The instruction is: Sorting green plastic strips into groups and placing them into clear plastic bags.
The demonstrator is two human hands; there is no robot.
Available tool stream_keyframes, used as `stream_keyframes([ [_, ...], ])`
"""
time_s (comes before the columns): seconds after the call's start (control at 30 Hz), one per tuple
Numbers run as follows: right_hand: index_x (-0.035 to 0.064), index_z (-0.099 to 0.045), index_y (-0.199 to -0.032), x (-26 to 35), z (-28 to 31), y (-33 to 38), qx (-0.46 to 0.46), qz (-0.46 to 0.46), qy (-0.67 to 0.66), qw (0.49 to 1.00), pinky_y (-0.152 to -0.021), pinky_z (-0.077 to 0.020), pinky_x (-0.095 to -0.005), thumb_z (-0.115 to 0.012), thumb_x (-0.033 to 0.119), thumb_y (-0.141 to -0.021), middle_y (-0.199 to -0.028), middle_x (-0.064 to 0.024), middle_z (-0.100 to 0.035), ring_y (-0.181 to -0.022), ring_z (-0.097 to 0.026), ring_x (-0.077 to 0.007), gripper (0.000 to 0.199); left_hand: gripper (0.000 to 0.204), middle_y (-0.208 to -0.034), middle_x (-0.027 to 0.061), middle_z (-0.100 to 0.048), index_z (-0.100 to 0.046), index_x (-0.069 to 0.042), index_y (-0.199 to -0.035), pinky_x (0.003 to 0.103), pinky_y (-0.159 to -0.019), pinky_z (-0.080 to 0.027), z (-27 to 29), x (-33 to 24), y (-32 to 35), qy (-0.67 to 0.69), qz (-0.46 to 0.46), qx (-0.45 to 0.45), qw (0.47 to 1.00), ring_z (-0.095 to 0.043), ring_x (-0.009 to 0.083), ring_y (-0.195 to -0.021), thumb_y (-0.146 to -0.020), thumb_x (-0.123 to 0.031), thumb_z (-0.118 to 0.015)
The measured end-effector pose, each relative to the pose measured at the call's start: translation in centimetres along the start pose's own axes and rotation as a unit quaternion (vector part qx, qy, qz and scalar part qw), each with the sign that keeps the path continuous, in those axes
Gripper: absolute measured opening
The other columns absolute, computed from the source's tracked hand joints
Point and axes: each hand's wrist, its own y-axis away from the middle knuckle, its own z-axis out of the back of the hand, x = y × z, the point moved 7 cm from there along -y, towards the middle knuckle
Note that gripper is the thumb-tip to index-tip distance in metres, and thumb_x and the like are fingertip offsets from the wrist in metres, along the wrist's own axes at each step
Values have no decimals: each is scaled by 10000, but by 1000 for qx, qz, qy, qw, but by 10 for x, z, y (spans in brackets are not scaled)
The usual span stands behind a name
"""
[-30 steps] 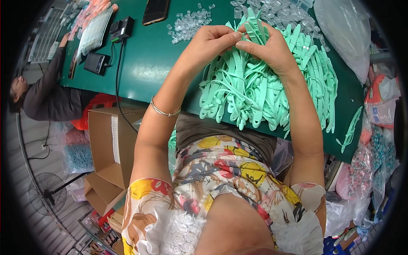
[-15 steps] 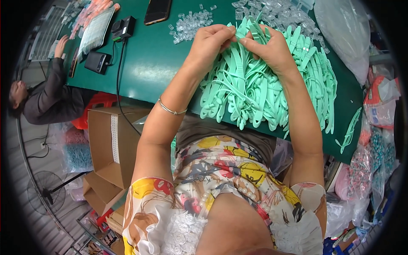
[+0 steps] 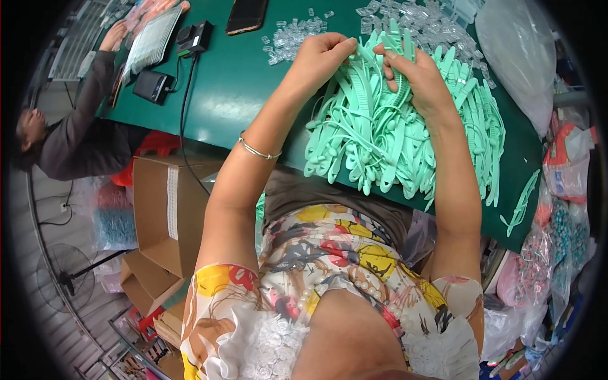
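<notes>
A single head-worn fisheye view looks steeply down, close over the green table (image 3: pixel 240 82) and the person's lap.

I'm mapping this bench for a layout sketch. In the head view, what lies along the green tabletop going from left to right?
Co-worker's hand → black device with a cable → dark phone → clear plastic bits → left hand → right hand on the mint-green plastic pieces → clear plastic bag.
</notes>
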Motion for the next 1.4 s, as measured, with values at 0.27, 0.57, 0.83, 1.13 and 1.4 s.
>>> stream_keyframes([
  [0.27, -44, -589, -955, 4, 5, 1, -14, 13, -27, 999, -521, -415, -210, -657, 165, -783, -718, -23, -557, -623, -533, -81, 278, 161, -742, 55, -604, -642, -75, -864, 290, -578, -458, 79, -5, 33, -284, -126, -166, 936, -548, 171, -588, -718, -139, -659],
  [0.57, -34, -522, -960, 2, 5, 1, -24, 13, -20, 999, -515, -417, -230, -686, 147, -758, -728, -59, -573, -587, -542, -91, 317, 138, -825, 74, -601, -650, -79, -831, 361, -640, -469, 92, 10, 50, -429, -87, -198, 877, -594, 263, -716, -706, -134, -673],
  [0.83, -17, -545, -936, 3, 2, 3, -33, -1, -20, 999, -527, -426, -224, -689, 166, -762, -721, -52, -572, -568, -533, -90, 291, 128, -813, 87, -603, -649, -38, -846, 305, -601, -470, 83, 8, 54, -405, -114, -187, 888, -577, 200, -625, -729, -88, -662],
  [1.13, 6, -566, -870, 6, -1, 3, -22, 7, 2, 1000, -520, -423, -206, -702, 179, -756, -690, -37, -568, -538, -516, -76, 248, 132, -807, 105, -609, -648, -45, -822, 355, -615, -471, 89, 10, 53, -379, -116, -183, 900, -597, 278, -686, -719, -121, -679],
  [1.4, 11, -567, -858, 6, -3, 3, -16, 9, 15, 1000, -519, -422, -205, -701, 177, -755, -667, -24, -567, -530, -510, -70, 237, 143, -822, 109, -611, -643, -35, -846, 350, -631, -479, 86, 8, 53, -385, -127, -141, 903, -601, 278, -706, -729, -112, -670],
])
